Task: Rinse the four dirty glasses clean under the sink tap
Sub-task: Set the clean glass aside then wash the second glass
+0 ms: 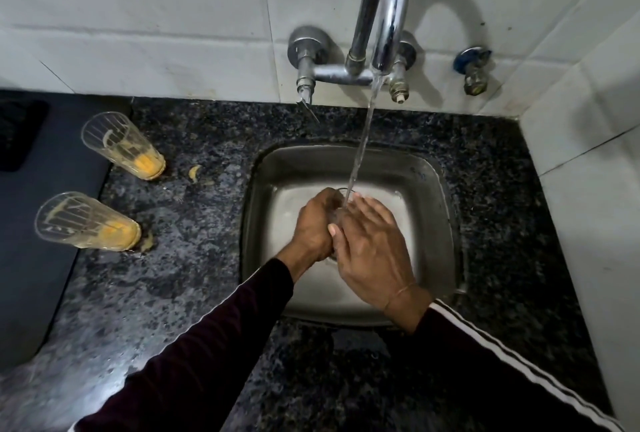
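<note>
A dark speckled stone tabletop (180, 293) is seen against a white tiled wall (138, 16), with a square steel sink (273, 189) set into it. A chrome tap (384, 9) is mounted on the wall above the sink, and a stream of water (362, 147) is let fall from its spout into the basin. A dark mat (41, 206) is laid at the left edge of the tabletop. Both arms are covered by dark sleeves, the right one marked with white stripes. Over the middle of the sink a clear glass (341, 205) is held upright under the stream, most of it hidden between the two hands; only part of its rim and wall can be made out. The left hand (313, 224) is curled round the glass from the left side. The right hand (372, 251) is laid against the glass from the right with its fingers nearly straight and spread. Two dirty glasses, a farther one (123, 146) and a nearer one (86, 222), are stood on the tabletop well left of the sink, each with yellow-orange residue at the bottom and smears on the walls. Small yellowish blobs (194, 171) are seen on the stone beside them.
</note>
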